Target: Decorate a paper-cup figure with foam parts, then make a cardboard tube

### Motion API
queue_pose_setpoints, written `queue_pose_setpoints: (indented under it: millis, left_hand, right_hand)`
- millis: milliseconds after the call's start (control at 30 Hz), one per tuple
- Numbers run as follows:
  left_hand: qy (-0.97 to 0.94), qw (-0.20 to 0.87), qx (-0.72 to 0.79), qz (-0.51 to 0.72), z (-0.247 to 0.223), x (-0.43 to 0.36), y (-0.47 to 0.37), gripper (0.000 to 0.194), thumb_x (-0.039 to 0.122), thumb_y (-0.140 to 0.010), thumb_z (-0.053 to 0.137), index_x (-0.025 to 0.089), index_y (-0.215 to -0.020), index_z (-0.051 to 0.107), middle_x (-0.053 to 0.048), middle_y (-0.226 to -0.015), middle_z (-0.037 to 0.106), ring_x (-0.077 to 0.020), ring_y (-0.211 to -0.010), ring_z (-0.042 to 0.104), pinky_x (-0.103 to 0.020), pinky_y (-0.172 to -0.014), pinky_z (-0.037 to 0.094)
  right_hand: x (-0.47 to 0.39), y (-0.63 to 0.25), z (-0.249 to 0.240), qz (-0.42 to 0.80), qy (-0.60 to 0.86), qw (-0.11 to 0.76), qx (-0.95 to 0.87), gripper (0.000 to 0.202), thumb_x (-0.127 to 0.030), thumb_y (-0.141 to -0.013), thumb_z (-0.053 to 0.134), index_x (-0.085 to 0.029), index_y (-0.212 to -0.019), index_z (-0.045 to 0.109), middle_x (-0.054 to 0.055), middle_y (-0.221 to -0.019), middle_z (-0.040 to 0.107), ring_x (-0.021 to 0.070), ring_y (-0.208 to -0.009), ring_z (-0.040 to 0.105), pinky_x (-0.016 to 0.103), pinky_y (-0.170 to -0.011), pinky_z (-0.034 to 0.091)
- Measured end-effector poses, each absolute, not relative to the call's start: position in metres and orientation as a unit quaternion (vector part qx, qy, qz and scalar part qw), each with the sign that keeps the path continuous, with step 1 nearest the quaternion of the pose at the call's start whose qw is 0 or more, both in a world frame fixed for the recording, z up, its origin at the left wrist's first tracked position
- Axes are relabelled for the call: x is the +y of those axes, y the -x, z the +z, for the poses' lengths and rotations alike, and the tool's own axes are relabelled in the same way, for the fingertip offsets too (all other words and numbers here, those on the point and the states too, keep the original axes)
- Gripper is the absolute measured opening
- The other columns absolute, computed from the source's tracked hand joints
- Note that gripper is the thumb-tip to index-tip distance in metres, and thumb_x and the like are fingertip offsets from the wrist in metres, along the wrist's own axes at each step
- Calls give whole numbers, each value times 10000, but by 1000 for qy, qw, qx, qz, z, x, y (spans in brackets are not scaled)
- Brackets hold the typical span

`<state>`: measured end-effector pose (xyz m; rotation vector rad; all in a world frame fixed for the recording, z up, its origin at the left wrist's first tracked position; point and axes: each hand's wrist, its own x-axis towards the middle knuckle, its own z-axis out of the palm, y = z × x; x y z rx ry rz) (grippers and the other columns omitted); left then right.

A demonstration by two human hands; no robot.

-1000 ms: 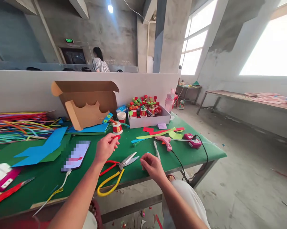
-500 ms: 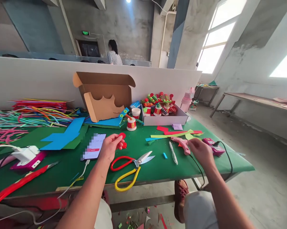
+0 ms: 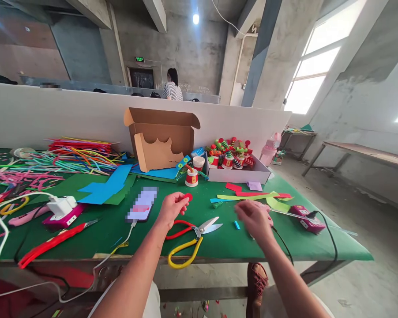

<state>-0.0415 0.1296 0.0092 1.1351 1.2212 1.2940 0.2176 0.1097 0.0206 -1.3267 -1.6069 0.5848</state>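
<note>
My left hand (image 3: 174,209) pinches a small red paper disc (image 3: 189,197) between thumb and fingertips, above the green table. My right hand (image 3: 253,219) hovers in front of the pink glue gun (image 3: 267,212), slightly blurred, its fingers loosely extended leftward with nothing visible in them. The gun lies on the table, partly hidden by this hand, with a clear glue stick (image 3: 287,214) behind it. Scissors (image 3: 199,230) with one red and one yellow handle lie open between my hands. A small blue paper piece (image 3: 236,225) is near my right fingers.
A white box (image 3: 238,176) of spring-limbed cup figures stands behind, beside a single red-and-white cup figure (image 3: 191,178). Paper strips (image 3: 252,195) lie to the right near a purple power socket (image 3: 306,221). A phone (image 3: 142,203), a red-handled knife (image 3: 55,243) and pipe cleaners (image 3: 80,154) occupy the left.
My right hand has moved left, away from the glue gun's handle. My left hand still holds red paper. The view has turned left and tilted up a little.
</note>
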Motion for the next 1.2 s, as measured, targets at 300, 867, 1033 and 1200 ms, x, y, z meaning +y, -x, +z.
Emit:
queue_pose_setpoints:
  millis: [300, 867, 1033, 1200]
  left_hand:
    - [-610, 505, 462, 400, 16, 113, 9, 327, 467, -626, 702, 178, -617, 549, 45, -528, 486, -99, -501, 428, -209, -432, 330]
    - [-584, 525, 447, 430, 13, 116, 12, 239, 385, -629, 696, 175, -649, 582, 26, -581, 569, -103, -508, 485, -226, -494, 404]
    - [-602, 505, 445, 429, 9, 117, 8, 230, 383, -631, 678, 178, -618, 574, 25, -544, 556, -104, -484, 483, -220, -467, 381]
    - [-552, 478, 478, 489, 4, 124, 15, 241, 407, -612, 669, 184, -625, 581, 26, -522, 560, -104, -476, 488, -216, -464, 394]
  right_hand:
    - [106, -139, 10, 325, 469, 444, -691, 139, -323, -755, 626, -211, -679, 593, -14, -579, 571, 141, -545, 479, 255, -524, 364]
    - [106, -132, -10, 468, 449, 495, -578, 390, -575, -702, 672, -214, -668, 529, -25, -533, 551, 143, -506, 519, 274, -522, 419]
    - [101, -147, -7, 446, 456, 482, -601, 427, -624, -709, 656, -211, -700, 547, -15, -556, 569, 153, -516, 539, 283, -525, 452]
    - [104, -223, 13, 171, 568, 498, -632, 378, -594, -763, 570, -218, -781, 606, 57, -743, 676, 202, -666, 610, 319, -640, 484]
